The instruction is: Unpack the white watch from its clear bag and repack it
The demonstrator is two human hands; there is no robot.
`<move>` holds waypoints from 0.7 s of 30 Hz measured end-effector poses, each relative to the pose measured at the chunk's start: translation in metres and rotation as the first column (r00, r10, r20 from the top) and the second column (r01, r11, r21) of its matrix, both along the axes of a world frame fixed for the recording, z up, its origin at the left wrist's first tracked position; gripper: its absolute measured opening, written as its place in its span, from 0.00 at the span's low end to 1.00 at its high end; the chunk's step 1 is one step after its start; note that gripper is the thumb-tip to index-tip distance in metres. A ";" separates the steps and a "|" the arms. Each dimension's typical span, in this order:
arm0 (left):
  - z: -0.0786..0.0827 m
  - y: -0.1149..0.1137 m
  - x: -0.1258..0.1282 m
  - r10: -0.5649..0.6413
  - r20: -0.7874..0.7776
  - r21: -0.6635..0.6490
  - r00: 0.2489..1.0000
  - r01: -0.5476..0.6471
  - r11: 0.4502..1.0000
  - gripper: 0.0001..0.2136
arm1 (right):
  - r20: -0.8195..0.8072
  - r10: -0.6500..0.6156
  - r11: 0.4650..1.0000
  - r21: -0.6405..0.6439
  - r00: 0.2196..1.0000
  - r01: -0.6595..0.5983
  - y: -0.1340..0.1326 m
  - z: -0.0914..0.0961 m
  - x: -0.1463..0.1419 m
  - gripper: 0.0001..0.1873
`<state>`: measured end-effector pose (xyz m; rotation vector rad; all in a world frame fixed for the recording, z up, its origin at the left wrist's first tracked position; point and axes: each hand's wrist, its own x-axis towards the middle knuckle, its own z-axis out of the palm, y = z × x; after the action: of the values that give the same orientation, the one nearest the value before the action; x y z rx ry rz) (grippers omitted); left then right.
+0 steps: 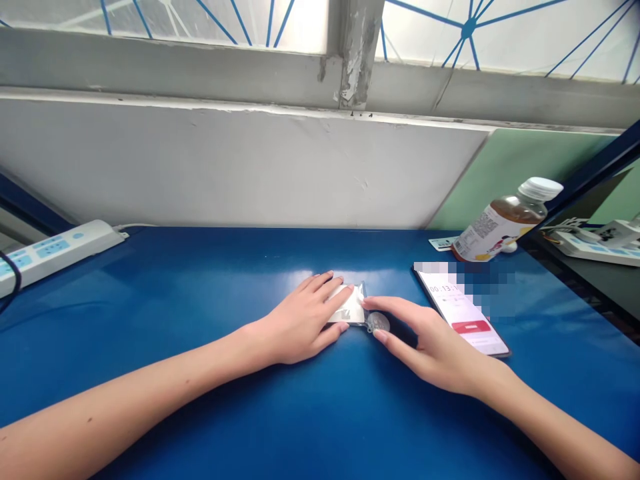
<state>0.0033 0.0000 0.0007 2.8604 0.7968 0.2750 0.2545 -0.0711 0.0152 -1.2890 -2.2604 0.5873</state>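
My left hand [305, 320] lies with its fingers stretched out over a small white packet [353, 308] in clear plastic, covering its left part. The packet rests flat on the blue tabletop [270, 420]. At its lower right corner is a small round translucent disc [379, 323], joined by what looks like a short chain or cord. My right hand [430, 340] curves around the disc from the right, thumb and fingers apart. Its index fingertip is at the packet's right edge, and the thumb tip is at the disc's lower edge; whether they press on either I cannot tell.
A phone [465, 313] showing a timer lies just beyond my right hand. Behind it a capped drink bottle [505, 223] leans at the back right, near a card [443, 244]. White power strips [65, 247] stand at the left and far right. A wall [250, 167] closes the back.
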 end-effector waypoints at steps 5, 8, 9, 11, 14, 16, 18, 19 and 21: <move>0.002 0.000 0.000 0.000 -0.010 0.008 1.000 0.000 1.000 0.26 | 0.146 0.025 0.975 0.214 0.989 -0.057 0.004 -0.008 -0.001 0.22; 0.002 0.000 0.001 0.004 -0.006 0.005 1.000 -0.004 1.000 0.26 | 0.188 0.024 0.970 0.233 0.982 -0.068 0.005 -0.010 -0.001 0.23; 0.002 0.000 0.001 0.003 -0.007 0.002 1.000 -0.003 1.000 0.26 | 0.198 0.027 0.971 0.227 0.980 -0.072 0.005 -0.010 -0.001 0.23; 0.002 0.000 0.001 0.000 -0.014 -0.001 1.000 0.000 1.000 0.26 | 0.213 0.035 0.974 0.214 0.976 -0.082 0.004 -0.010 -0.002 0.24; 0.002 0.000 0.001 0.001 -0.018 0.001 1.000 -0.001 1.000 0.26 | 0.230 0.041 0.976 0.198 0.972 -0.088 0.004 -0.010 -0.002 0.25; 0.002 0.000 0.001 0.001 -0.016 0.001 1.000 -0.001 1.000 0.26 | 0.229 0.039 0.978 0.192 0.973 -0.084 0.005 -0.011 -0.002 0.26; 0.001 0.000 0.001 -0.002 -0.010 0.001 1.000 0.002 1.000 0.26 | 0.223 0.034 0.978 0.192 0.974 -0.078 0.005 -0.012 -0.002 0.27; 0.001 0.000 0.001 -0.003 -0.006 0.001 1.000 0.003 1.000 0.26 | 0.224 0.034 0.978 0.194 0.974 -0.079 0.005 -0.013 -0.002 0.28; 0.001 0.000 0.002 -0.006 -0.003 0.004 1.000 0.006 1.000 0.26 | 0.237 0.041 0.976 0.197 0.971 -0.089 0.005 -0.014 -0.002 0.30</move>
<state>0.0048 0.0005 0.0018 2.8673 0.7893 0.2720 0.2522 -0.0658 0.0010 -1.2368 -2.4847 0.2235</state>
